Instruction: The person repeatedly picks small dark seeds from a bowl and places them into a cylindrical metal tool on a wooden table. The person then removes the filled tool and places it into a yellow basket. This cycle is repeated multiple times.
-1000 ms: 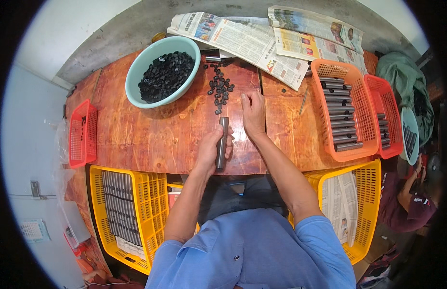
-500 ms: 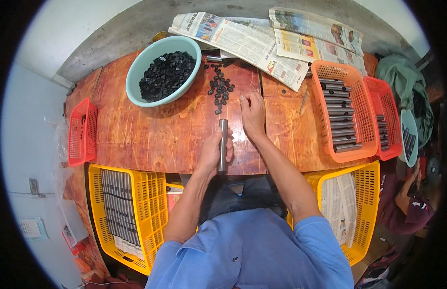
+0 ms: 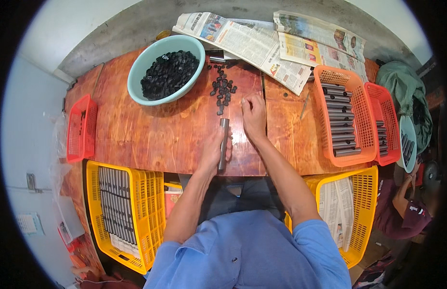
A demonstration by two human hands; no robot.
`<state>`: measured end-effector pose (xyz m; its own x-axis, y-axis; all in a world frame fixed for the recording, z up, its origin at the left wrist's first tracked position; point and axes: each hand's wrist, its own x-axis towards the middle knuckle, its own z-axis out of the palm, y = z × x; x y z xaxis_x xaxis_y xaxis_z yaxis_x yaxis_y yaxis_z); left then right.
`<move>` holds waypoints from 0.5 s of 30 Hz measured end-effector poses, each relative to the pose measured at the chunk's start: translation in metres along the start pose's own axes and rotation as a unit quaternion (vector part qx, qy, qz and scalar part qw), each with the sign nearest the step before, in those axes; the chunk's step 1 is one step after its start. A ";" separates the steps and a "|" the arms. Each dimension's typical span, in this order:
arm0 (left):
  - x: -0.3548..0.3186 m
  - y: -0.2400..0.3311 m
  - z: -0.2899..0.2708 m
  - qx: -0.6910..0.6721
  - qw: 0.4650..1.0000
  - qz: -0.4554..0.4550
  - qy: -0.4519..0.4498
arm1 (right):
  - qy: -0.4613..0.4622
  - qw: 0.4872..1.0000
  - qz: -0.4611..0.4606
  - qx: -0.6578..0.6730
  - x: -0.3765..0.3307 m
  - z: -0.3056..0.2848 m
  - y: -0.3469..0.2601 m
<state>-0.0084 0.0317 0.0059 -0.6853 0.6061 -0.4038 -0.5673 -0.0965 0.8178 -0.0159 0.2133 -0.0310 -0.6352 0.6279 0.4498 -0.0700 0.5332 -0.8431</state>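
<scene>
Over the table's near edge, my left hand is wrapped round a grey metal tube, which points away from me. My right hand rests on the wooden table with its fingers curled in; whatever they may hold is hidden. Just beyond the tube's far end and left of my right hand lies a loose trail of small black plugs. A pale green bowl heaped with similar black pieces stands at the far left.
At right, an orange basket and a red basket hold tubes. Newspapers cover the back. A red basket sits at left. Below the edge are yellow crates with tubes and newspaper. Another person's sleeve shows at right.
The view has shifted slightly. Both hands keep almost the same pose and place, with the tube still in my left hand.
</scene>
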 end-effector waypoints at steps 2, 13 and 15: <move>0.001 -0.002 -0.003 -0.002 1.000 -0.002 0.010 | -0.012 1.000 -0.019 0.000 0.001 -0.001 -0.001; 0.004 -0.016 -0.007 -0.164 0.984 0.056 -0.033 | -0.209 0.946 0.214 0.124 -0.055 -0.029 -0.055; 0.001 -0.016 -0.009 -0.143 0.986 0.060 -0.059 | -0.192 0.970 0.136 0.059 -0.056 -0.034 -0.064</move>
<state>-0.0044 0.0270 -0.0109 -0.7067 0.6629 -0.2474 -0.6026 -0.3806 0.7014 0.0499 0.1635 0.0076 -0.8809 0.4663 0.0815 0.0676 0.2945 -0.9532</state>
